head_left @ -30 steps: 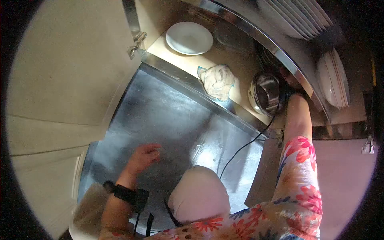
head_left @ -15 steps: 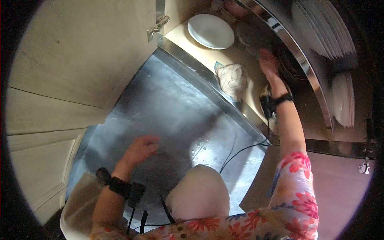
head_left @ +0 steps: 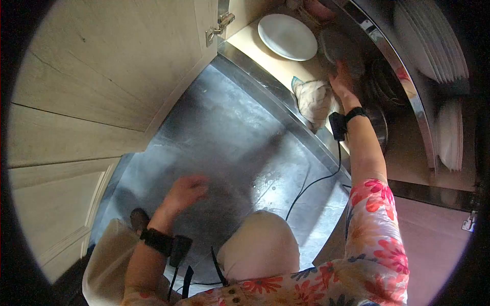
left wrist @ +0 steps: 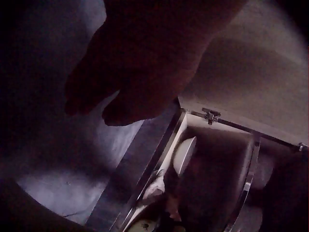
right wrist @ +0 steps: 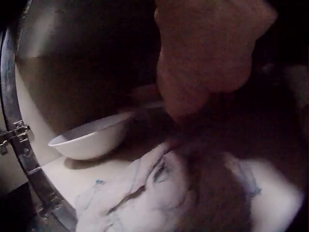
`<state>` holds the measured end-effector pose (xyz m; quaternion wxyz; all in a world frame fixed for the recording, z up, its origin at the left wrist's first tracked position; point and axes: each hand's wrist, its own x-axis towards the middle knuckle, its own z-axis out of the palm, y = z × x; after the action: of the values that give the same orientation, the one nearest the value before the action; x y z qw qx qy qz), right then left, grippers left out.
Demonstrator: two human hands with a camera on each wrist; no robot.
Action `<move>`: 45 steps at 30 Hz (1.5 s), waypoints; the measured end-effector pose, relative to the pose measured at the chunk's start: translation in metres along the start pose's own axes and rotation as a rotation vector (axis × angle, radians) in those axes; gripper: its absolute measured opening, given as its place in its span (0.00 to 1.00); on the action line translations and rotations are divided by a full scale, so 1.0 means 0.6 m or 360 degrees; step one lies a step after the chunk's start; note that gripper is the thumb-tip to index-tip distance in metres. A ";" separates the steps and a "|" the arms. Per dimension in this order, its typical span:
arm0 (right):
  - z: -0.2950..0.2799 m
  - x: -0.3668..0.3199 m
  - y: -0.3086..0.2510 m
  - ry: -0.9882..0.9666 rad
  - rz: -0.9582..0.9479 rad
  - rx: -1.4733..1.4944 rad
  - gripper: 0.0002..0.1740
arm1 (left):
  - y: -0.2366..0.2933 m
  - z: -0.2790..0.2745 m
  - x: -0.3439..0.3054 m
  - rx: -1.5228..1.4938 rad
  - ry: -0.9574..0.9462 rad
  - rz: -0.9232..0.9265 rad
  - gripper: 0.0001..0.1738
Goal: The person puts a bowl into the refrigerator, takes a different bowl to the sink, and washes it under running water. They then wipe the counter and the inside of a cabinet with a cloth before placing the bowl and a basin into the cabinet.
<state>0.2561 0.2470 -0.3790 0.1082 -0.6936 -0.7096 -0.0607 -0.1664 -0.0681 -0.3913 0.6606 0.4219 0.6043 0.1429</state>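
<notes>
My right hand [head_left: 343, 84] reaches into a low cupboard, just beyond a crumpled pale cloth [head_left: 314, 102] with blue edging. Its fingers point inward and hold nothing that shows; in the right wrist view the hand [right wrist: 205, 63] hangs behind the cloth [right wrist: 145, 193], its fingertips lost in shadow. A white bowl [head_left: 287, 36] sits on the shelf to the left of the cloth, and beside it stands a dim round dish [head_left: 339, 48]. Over the floor, my left hand [head_left: 189, 191] hangs with loosely bent fingers and nothing in them.
A metal pot [head_left: 377, 127] stands partly behind the right forearm. Stacked white plates [head_left: 429, 41] fill the upper shelf, behind a curved metal shelf edge [head_left: 403, 66]. An open cupboard door [head_left: 102, 66] is at left. A black cable [head_left: 311, 183] trails from the right wrist.
My right hand has come out from beside the metal pot at the cupboard's right and moved left towards the cloth. The view has shifted, while the left hand stays over the floor.
</notes>
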 end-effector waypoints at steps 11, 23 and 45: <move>-0.028 0.070 0.025 0.0359 0.0349 -0.0344 0.28 | 0.058 -0.026 -0.025 -0.0127 -0.0040 -0.0036 0.19; 0.005 0.012 0.049 0.0036 -0.0043 -0.1223 0.28 | -0.008 0.037 -0.020 -0.0210 -0.0060 -0.0145 0.20; -0.042 0.143 0.007 -0.0080 -0.0288 -0.0554 0.24 | 0.014 0.020 -0.025 -0.0211 -0.0016 -0.0160 0.19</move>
<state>0.2607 0.3247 -0.3344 -0.0370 -0.6365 -0.7503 -0.1746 -0.1564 -0.0781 -0.3763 0.6965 0.3472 0.6105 0.1472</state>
